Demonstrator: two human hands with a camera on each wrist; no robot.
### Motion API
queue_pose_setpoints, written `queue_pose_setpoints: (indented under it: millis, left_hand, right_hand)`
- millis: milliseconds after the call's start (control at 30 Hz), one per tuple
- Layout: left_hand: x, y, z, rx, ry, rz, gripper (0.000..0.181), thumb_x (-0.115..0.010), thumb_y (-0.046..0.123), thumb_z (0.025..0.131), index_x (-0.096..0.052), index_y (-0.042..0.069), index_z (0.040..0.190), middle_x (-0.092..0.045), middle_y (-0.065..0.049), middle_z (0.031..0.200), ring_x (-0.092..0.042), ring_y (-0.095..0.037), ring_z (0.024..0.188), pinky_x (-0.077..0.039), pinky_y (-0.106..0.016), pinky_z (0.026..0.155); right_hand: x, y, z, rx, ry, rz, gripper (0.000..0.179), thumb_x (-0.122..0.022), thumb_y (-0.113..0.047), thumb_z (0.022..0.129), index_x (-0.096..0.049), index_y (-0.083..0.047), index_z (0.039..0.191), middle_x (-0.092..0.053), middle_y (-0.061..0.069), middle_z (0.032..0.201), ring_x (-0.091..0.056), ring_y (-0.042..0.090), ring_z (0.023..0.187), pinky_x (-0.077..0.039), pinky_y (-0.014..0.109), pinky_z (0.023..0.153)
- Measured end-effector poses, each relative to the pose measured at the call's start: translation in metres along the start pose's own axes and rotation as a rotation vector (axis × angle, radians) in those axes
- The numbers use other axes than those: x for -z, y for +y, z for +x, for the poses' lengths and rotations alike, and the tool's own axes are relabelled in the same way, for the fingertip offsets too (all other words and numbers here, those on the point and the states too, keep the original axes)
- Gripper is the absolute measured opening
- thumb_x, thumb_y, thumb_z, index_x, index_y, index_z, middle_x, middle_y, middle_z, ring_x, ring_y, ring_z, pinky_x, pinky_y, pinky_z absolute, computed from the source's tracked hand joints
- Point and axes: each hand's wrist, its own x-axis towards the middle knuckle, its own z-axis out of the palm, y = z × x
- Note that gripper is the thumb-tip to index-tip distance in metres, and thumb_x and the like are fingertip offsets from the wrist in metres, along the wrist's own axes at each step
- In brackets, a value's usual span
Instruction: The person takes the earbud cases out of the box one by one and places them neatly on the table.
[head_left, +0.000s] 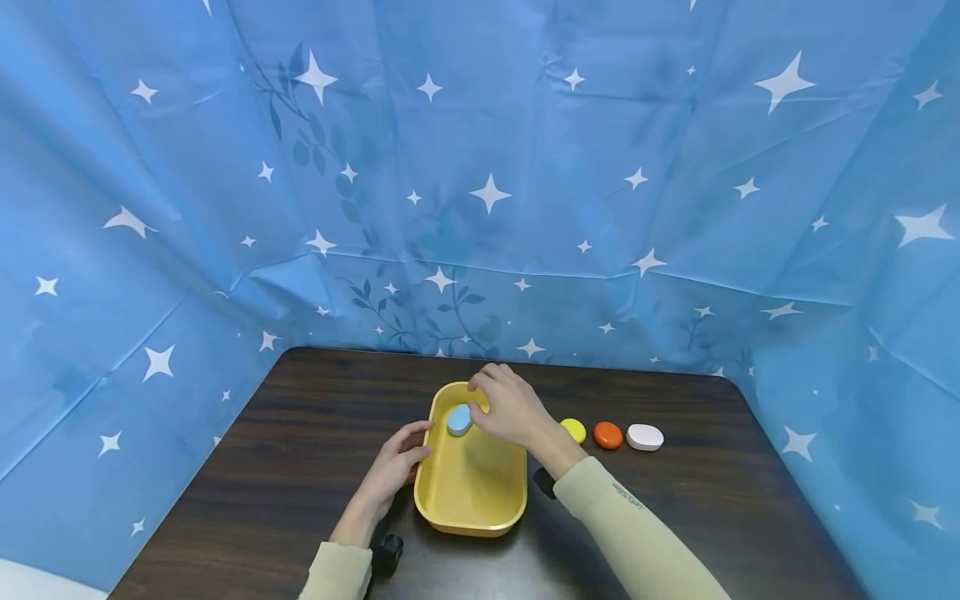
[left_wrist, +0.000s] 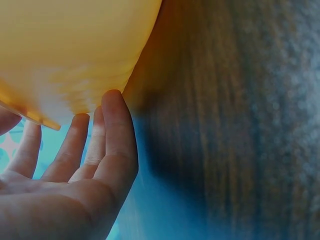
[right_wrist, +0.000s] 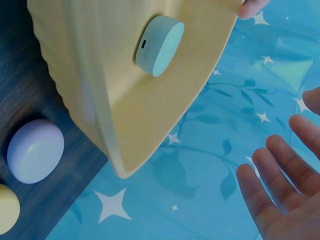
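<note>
A yellow tray (head_left: 471, 483) stands on the dark table, with a light blue oval piece (head_left: 459, 420) inside near its far end. In the right wrist view the blue piece (right_wrist: 159, 46) shows a small dark slot on its side. My left hand (head_left: 392, 467) touches the tray's left side; the left wrist view shows fairly straight fingers (left_wrist: 117, 122) against the outer wall. Above the tray's far right side is my right hand (head_left: 510, 404). Its fingers (right_wrist: 287, 175) look spread and hold nothing, apart from the blue piece.
Right of the tray lie a yellow piece (head_left: 573, 430), an orange piece (head_left: 607, 435) and a white oval piece (head_left: 645, 437). A lavender round piece (right_wrist: 36, 151) appears beside the tray in the right wrist view. Blue star-patterned cloth (head_left: 487, 250) surrounds the table.
</note>
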Motion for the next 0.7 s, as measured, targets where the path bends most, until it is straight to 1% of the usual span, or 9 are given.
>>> queue_pose_setpoints:
  millis: [267,500,700]
  left_hand:
    - [0.0,0.0,0.0,0.001,-0.002,0.007,0.043,-0.058,0.016,0.103,-0.052,0.011,0.145,-0.054,-0.019,0.14,-0.061,-0.03,0.116,-0.054,-0.047,0.091]
    - [0.0,-0.001,0.0,-0.002,-0.021,0.001,0.043,-0.055,0.014,0.104,-0.051,0.011,0.146,-0.052,-0.021,0.143,-0.061,-0.031,0.119,-0.055,-0.046,0.09]
    - [0.001,-0.001,0.0,-0.005,-0.023,-0.006,0.044,-0.055,0.014,0.104,-0.05,0.011,0.147,-0.051,-0.022,0.144,-0.061,-0.032,0.119,-0.055,-0.046,0.09]
  right_hand:
    - [-0.006,-0.002,0.007,-0.018,-0.047,0.032,0.024,-0.067,-0.023,0.093,-0.071,-0.008,0.111,-0.063,0.005,0.112,-0.054,0.021,0.1,-0.052,0.038,0.087]
    - [-0.018,-0.002,0.014,-0.032,-0.084,0.018,0.022,-0.067,-0.023,0.093,-0.07,-0.01,0.111,-0.061,0.003,0.111,-0.053,0.021,0.098,-0.051,0.037,0.086]
    - [-0.023,-0.004,0.021,-0.027,-0.122,0.006,0.023,-0.066,-0.025,0.094,-0.07,-0.01,0.112,-0.061,0.003,0.112,-0.053,0.021,0.098,-0.051,0.037,0.087]
